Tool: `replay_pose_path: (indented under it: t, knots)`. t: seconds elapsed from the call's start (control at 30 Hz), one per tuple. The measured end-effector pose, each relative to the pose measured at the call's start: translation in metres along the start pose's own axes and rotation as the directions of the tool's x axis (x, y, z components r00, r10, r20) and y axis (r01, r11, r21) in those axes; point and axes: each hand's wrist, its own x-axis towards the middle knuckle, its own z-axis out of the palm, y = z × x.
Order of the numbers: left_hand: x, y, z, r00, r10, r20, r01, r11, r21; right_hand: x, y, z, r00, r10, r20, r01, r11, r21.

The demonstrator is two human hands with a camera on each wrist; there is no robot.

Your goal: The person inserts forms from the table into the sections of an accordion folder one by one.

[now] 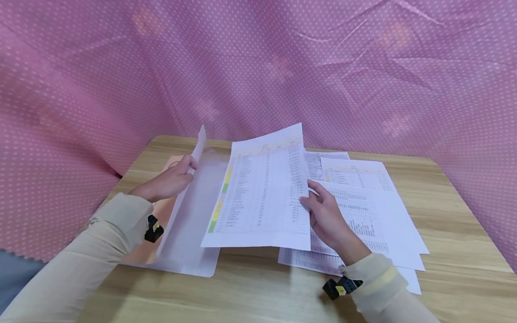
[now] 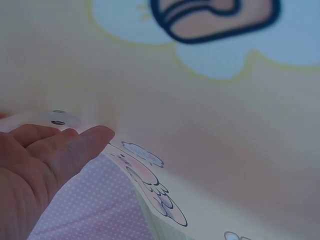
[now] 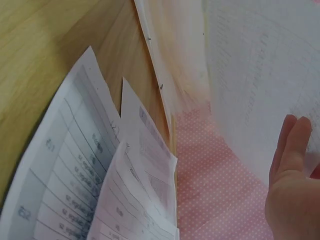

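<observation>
In the head view the left hand (image 1: 169, 181), left of centre, pinches the raised flap of a translucent folder (image 1: 190, 224) between thumb and curled fingers, holding the flap up off the folder's lower leaf, which lies on the wooden table (image 1: 456, 251). At the centre of the frame the right hand (image 1: 327, 217) grips the right edge of a printed sheet (image 1: 262, 197), thumb on the printed face and fingers behind, so the sheet tilts up with its left part over the open folder. To the right of it, a spread of loose papers (image 1: 363, 188) lies flat on the table, partly under the right wrist. Pink dotted cloth (image 1: 258, 67) fills the upper half of the frame. The left wrist view alone shows the folder's cartoon print, pale yellow with blue and peach shapes, running from top to lower right; the left hand's fingers (image 2: 75, 147) sit at the left edge, extended against the flap, and the thumb is out of sight. The right wrist view alone shows the back of the lifted sheet at upper right, with the right hand's fingertips (image 3: 292, 145) straight against it, and fanned corners of the loose papers at lower left. Both wrist views are blurred and the print is unreadable; the thumb and the pinch itself cannot be seen there.
</observation>
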Motion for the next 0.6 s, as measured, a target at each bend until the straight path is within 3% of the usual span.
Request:
replay_pose_path:
  t: [0.17,0.4,0.6]
  knots:
    - [0.001,0.001,0.001,1.0,-0.029,-0.003,0.029,1.0,0.006,0.0,-0.002,-0.002,1.0,-0.024,0.009,0.024,1.0,0.01]
    - [0.003,-0.003,0.002,1.0,-0.028,-0.01,0.028,1.0,0.007,0.004,0.004,0.009,0.999,0.015,0.031,-0.016,0.999,0.039]
    - [0.005,-0.004,0.005,0.999,-0.033,-0.007,0.033,0.999,-0.013,0.011,0.013,0.023,0.997,0.061,0.052,-0.06,0.998,-0.019]
